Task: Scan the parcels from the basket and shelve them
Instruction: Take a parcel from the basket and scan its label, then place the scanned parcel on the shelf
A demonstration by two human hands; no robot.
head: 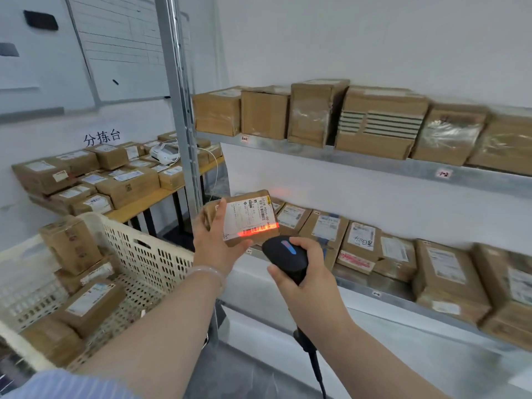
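My left hand (214, 240) holds a small brown cardboard parcel (244, 216) with its white label facing me, in front of the lower shelf. A red scan line glows across the barcode at the label's lower edge. My right hand (299, 272) grips a black handheld scanner (283, 251), its head pointed at the parcel from just below and its cable hanging down. The cream perforated basket (149, 254) stands at lower left with several brown parcels (86, 303) inside.
A metal rack has an upper shelf (359, 162) and a lower shelf (383, 295), both lined with brown parcels. A rack post (184, 125) rises at centre. Behind on the left, a wooden table (149, 200) carries many parcels and a white device.
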